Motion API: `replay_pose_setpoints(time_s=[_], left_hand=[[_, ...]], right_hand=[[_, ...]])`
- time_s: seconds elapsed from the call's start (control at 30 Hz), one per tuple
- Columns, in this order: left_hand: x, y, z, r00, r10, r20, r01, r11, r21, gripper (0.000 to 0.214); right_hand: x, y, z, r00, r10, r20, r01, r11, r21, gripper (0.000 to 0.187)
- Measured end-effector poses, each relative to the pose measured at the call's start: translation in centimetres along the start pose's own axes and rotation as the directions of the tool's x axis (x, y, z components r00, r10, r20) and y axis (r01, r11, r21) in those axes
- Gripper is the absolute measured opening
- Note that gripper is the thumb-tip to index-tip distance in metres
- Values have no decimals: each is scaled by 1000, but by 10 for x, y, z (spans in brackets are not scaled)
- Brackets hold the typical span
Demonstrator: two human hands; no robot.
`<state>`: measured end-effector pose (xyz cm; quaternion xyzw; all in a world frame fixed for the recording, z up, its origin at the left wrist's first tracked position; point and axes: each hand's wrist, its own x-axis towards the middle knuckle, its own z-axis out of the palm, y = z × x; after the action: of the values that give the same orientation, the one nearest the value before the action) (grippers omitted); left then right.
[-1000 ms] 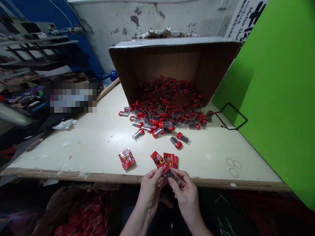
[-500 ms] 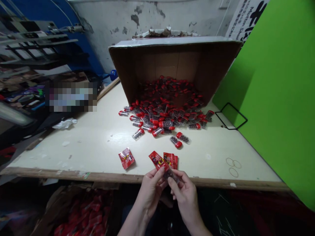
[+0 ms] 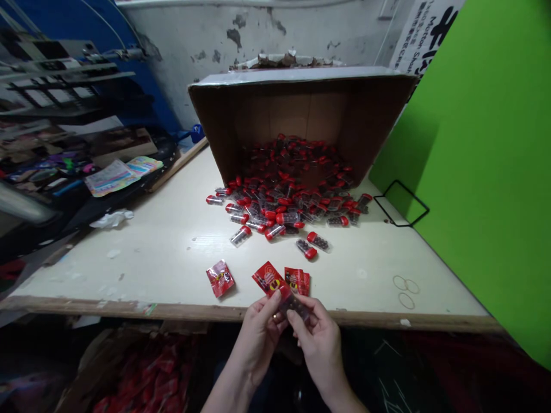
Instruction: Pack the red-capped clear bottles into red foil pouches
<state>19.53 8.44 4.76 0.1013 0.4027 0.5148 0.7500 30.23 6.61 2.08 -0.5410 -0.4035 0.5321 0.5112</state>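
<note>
At the table's front edge, my left hand (image 3: 260,327) is closed, its thumb pressed near the red cap of a clear tube with dark balls inside (image 3: 298,307). A shiny red printed packet (image 3: 267,276) sticks out above that thumb, partly overlapped by the tube's cap. My right hand (image 3: 318,335) pinches the clear body of the same tube between thumb and fingers. Just behind my hands lie overlapping red packets (image 3: 297,280) on the table, and another red packet (image 3: 220,279) lies to the left. How far the held packet extends behind the tube is hidden.
A cardboard box (image 3: 301,76) on its side spills a heap of red-capped tubes (image 3: 279,201) onto the table (image 3: 150,252). Rubber bands (image 3: 406,291), a black wire frame (image 3: 402,203) and a green panel (image 3: 482,172) stand right. Below left, a carton holds red packets (image 3: 150,373).
The held red packet has tilted and shifted left, showing more of its printed face. Both hands have moved slightly left with the tube; the view has shifted a little.
</note>
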Motion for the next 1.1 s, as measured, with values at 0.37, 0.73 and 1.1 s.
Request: replay_pose_setpoints(time_s=[0.37, 0.73, 1.1], left_hand=[[-5, -4, -1, 999, 41, 35, -43, 998, 51, 21], [-6, -11, 1, 996, 63, -66, -64, 998, -12, 20], [-3, 15, -3, 990, 62, -124, -59, 998, 24, 23]], right_hand=[[0, -7, 7, 967, 226, 113, -250, 926, 283, 31], [1, -3, 6, 989, -151, -2, 147, 969, -199, 28], [7, -6, -8, 955, -69, 287, 52, 996, 66, 38]])
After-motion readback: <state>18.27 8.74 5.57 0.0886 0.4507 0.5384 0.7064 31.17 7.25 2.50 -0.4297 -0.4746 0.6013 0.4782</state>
